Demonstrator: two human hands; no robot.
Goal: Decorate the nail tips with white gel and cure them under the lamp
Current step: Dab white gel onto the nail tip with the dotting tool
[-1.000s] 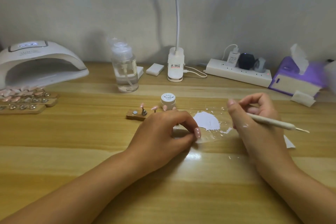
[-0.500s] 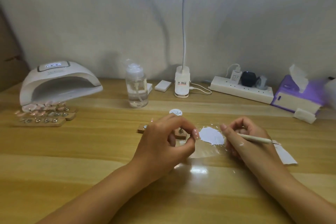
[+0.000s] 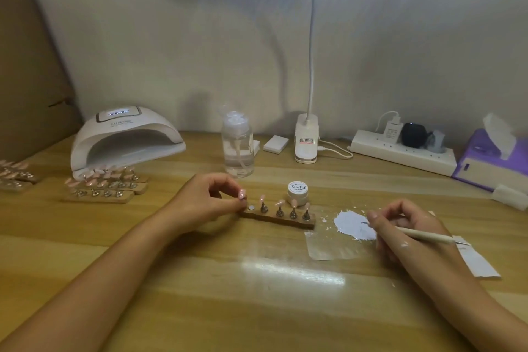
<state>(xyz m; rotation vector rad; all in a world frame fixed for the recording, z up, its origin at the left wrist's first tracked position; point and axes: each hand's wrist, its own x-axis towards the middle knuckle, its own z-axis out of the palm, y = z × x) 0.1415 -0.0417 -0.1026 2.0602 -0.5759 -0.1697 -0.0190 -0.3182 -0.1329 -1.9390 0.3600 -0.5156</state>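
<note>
Left hand [image 3: 210, 203] pinches nail tip [image 3: 241, 195] at holder [image 3: 278, 218] left end; right hand [image 3: 400, 226] grips brush [image 3: 428, 236] beside white gel [image 3: 353, 226]

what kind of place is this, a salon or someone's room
Probably a home nail-art desk rather than a salon: a curing lamp, a stand of nail tips and a gel jar sit on a wooden table beside a power strip.

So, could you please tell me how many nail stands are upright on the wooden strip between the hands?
4, left to right along the wooden strip: first stand, second, third, fourth. The left hand pinches a small piece, perhaps a fifth, at its left end.
</note>
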